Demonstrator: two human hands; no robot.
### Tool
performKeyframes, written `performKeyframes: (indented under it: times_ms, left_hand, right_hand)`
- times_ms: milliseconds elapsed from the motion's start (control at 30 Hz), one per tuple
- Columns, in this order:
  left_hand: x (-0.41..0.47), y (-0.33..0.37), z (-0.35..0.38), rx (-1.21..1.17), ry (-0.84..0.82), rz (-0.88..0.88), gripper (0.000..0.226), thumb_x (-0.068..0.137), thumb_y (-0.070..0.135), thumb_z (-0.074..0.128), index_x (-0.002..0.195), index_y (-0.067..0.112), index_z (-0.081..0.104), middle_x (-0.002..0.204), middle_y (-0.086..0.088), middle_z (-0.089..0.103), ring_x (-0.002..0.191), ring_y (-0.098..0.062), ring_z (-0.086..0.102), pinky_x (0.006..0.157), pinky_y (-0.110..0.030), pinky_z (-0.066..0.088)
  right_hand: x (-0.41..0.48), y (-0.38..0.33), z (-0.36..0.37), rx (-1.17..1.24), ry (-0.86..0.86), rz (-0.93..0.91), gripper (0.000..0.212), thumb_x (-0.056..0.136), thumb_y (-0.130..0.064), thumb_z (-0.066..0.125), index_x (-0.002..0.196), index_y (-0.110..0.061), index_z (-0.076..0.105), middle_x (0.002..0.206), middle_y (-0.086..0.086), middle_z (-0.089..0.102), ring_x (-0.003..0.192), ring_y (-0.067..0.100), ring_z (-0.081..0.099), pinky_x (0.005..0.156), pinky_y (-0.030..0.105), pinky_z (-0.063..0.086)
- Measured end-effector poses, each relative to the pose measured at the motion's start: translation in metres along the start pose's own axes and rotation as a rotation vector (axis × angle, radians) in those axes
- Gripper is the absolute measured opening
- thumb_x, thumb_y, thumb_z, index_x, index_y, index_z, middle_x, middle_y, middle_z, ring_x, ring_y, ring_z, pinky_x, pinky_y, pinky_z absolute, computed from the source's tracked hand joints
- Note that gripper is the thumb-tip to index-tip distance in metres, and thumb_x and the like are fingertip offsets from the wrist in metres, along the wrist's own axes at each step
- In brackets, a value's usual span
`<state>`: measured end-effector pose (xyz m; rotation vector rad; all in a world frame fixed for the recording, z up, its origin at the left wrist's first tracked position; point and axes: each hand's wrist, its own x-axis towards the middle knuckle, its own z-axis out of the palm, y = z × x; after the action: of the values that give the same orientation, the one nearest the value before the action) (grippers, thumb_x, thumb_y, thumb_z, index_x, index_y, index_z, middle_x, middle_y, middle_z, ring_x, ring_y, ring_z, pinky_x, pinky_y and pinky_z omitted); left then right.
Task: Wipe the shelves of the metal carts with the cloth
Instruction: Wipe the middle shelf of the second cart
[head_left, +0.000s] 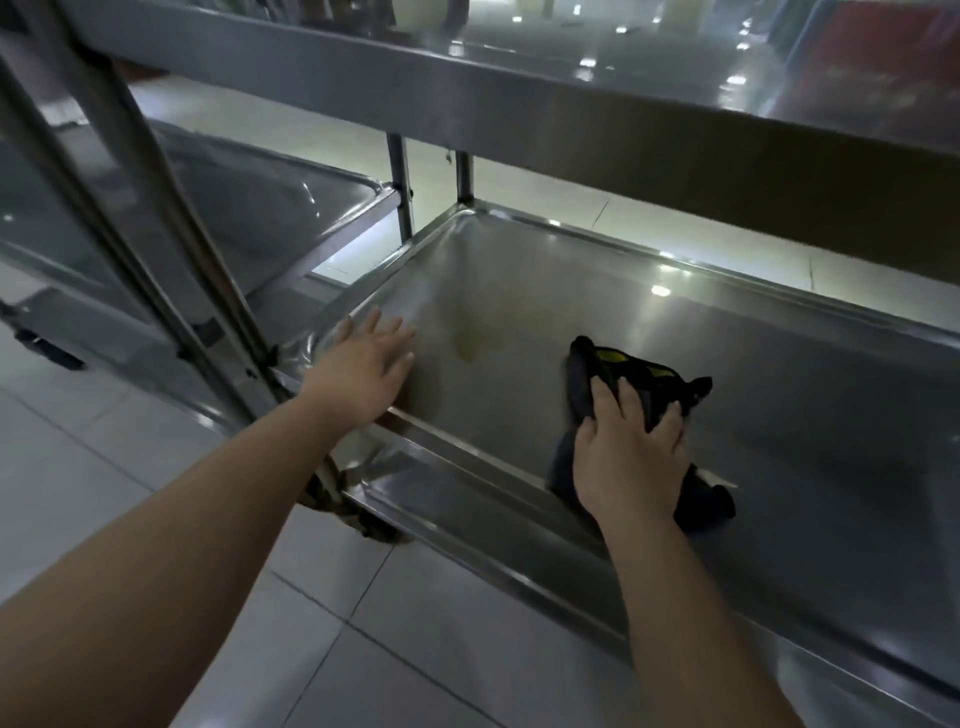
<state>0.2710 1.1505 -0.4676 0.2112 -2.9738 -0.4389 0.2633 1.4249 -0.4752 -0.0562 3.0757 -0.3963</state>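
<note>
Dark cloth (639, 370), gripped in a bunch by the right hand (631, 457) near the front edge of the lower shelf (789, 395), lies right of a yellowish smear (470, 345); left hand (363, 374), flat with fingers spread, rests at the front-left corner, nearer the smear but holding nothing.
</note>
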Motion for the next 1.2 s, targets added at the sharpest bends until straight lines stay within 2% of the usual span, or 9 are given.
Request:
performKeyframes:
  times_ms: [100, 233, 367, 500, 767, 833, 1000, 1100, 1200]
  left_hand:
    - [0.022, -0.021, -0.002, 0.015, 0.016, 0.064, 0.046, 0.101, 0.035, 0.039, 0.144, 0.021, 0.041, 0.156, -0.001, 0.029, 0.147, -0.023, 0.012, 0.120, -0.039, 0.007]
    - [0.044, -0.035, 0.005, -0.020, 0.025, 0.233, 0.048, 0.101, 0.030, 0.036, 0.148, 0.018, 0.034, 0.157, -0.005, 0.025, 0.147, -0.024, 0.009, 0.120, -0.040, 0.002]
    - [0.044, -0.037, 0.004, -0.196, -0.019, 0.157, 0.054, 0.102, 0.023, 0.035, 0.153, 0.017, 0.017, 0.161, -0.005, 0.010, 0.148, -0.023, -0.002, 0.118, -0.037, -0.003]
    - [0.049, -0.043, 0.008, -0.138, -0.159, 0.234, 0.056, 0.101, 0.026, 0.030, 0.153, 0.015, 0.012, 0.161, -0.004, 0.010, 0.148, -0.019, -0.006, 0.120, -0.041, -0.006]
    - [0.050, -0.045, 0.014, -0.168, -0.086, 0.253, 0.059, 0.099, 0.025, 0.029, 0.154, 0.014, 0.008, 0.162, -0.003, 0.006, 0.148, -0.017, -0.009, 0.119, -0.040, -0.011]
    - [0.047, -0.045, 0.013, -0.234, -0.034, 0.235, 0.057, 0.100, 0.023, 0.028, 0.154, 0.014, 0.012, 0.161, -0.004, 0.008, 0.148, -0.017, -0.006, 0.119, -0.037, -0.011]
    - [0.041, -0.058, -0.029, -0.624, 0.094, 0.120, 0.047, 0.102, 0.017, 0.034, 0.149, 0.024, 0.032, 0.160, 0.004, 0.012, 0.148, -0.013, 0.002, 0.120, -0.031, 0.006]
    - [0.044, -0.072, -0.055, -0.580, 0.043, 0.120, 0.045, 0.103, 0.019, 0.032, 0.146, 0.031, 0.034, 0.160, 0.004, 0.012, 0.148, -0.017, -0.001, 0.119, -0.034, 0.005]
    - [0.051, -0.076, -0.057, -0.493, -0.008, 0.076, 0.041, 0.103, 0.022, 0.030, 0.143, 0.024, 0.038, 0.158, -0.005, 0.020, 0.147, -0.024, 0.006, 0.117, -0.036, 0.009]
  right_hand:
    - [0.004, 0.004, 0.004, -0.006, 0.033, -0.005, 0.049, 0.102, -0.041, 0.021, 0.151, -0.040, 0.014, 0.161, -0.013, 0.008, 0.145, 0.035, 0.002, 0.117, 0.050, 0.009]
    - [0.009, 0.006, 0.011, -0.013, 0.061, -0.007, 0.048, 0.103, -0.039, 0.022, 0.150, -0.044, 0.016, 0.160, -0.016, 0.010, 0.146, 0.031, 0.005, 0.117, 0.046, 0.010]
    - [0.006, -0.001, 0.011, -0.011, 0.092, 0.170, 0.048, 0.103, -0.036, 0.028, 0.150, -0.041, 0.021, 0.160, -0.014, 0.015, 0.145, 0.033, 0.009, 0.117, 0.048, 0.011]
    - [-0.004, -0.016, 0.010, 0.004, 0.088, 0.366, 0.048, 0.102, -0.036, 0.028, 0.150, -0.041, 0.021, 0.160, -0.013, 0.014, 0.146, 0.033, 0.005, 0.117, 0.050, 0.008]
    - [0.007, -0.062, 0.018, 0.047, 0.116, 0.495, 0.049, 0.101, -0.033, 0.025, 0.150, -0.039, 0.019, 0.161, -0.011, 0.011, 0.146, 0.036, 0.000, 0.117, 0.052, 0.005]
    - [0.020, -0.108, 0.032, 0.004, 0.105, 0.432, 0.052, 0.100, -0.033, 0.026, 0.151, -0.037, 0.018, 0.161, -0.008, 0.011, 0.145, 0.040, 0.000, 0.116, 0.054, 0.005]
    - [0.037, -0.249, 0.062, -0.029, -0.038, 0.124, 0.068, 0.095, -0.038, 0.040, 0.153, -0.033, 0.005, 0.163, -0.003, -0.001, 0.143, 0.046, -0.011, 0.113, 0.061, 0.000]
    - [0.038, -0.295, 0.068, -0.061, -0.144, -0.020, 0.078, 0.096, -0.044, 0.039, 0.152, -0.027, -0.012, 0.162, -0.001, -0.010, 0.141, 0.049, -0.018, 0.114, 0.062, -0.003]
    - [0.039, -0.298, 0.067, -0.054, -0.172, -0.061, 0.076, 0.098, -0.041, 0.037, 0.151, -0.028, -0.015, 0.162, -0.005, -0.011, 0.142, 0.045, -0.019, 0.115, 0.058, -0.003]
